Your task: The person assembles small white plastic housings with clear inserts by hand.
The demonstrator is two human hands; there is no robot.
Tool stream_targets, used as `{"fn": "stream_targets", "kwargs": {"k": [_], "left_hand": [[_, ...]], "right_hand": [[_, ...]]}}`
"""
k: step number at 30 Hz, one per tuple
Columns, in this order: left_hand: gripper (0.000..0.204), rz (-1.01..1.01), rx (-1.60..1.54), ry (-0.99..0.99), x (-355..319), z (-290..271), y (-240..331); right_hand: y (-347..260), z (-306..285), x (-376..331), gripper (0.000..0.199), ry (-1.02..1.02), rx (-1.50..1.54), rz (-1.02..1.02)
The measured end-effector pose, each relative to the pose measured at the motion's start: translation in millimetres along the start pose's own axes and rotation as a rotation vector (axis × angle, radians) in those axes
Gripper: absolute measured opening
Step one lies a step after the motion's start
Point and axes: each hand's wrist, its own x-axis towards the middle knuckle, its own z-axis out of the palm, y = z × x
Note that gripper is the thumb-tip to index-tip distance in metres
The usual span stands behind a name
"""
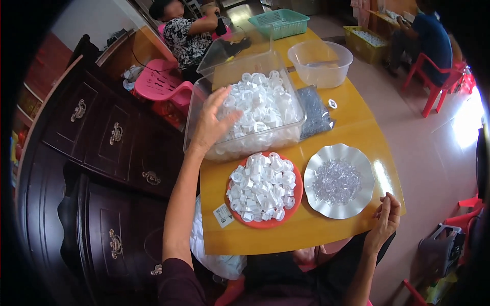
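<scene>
My left hand (pixel 217 121) is open, fingers apart, over the left side of a clear plastic bin (pixel 242 148) heaped with small white round plastic parts (pixel 260 102). Nothing shows in its grasp. At the table's right front edge, my right hand (pixel 386 220) is closed, thumb and fingers drawn together; whatever it holds, if anything, is too small to make out. A red plate (pixel 297 196) piled with the same white parts stands in front of the bin. Nearest my right hand is a white scalloped dish (pixel 341 211) of small clear plastic pieces (pixel 336 182).
Behind the bin are a clear round bowl (pixel 326 76) and a green basket (pixel 279 25). A clear bag (pixel 315 115) and one loose white part (pixel 333 103) lie right of it. Dark drawers (pixel 107 132) flank the table's left. Two people sit farther off.
</scene>
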Motion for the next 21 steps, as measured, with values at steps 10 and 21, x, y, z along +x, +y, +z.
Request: {"fn": "stream_targets", "kwargs": {"k": [10,21], "left_hand": [[0.085,-0.109,0.051,-0.149,-1,7,-1],[0.081,-0.056,0.084,-0.111,-2,13,-8]], "right_hand": [[19,3,-2,0.020,0.015,-0.131,0.026],[31,7,-1,0.021,0.040,-0.316,-0.229]]}}
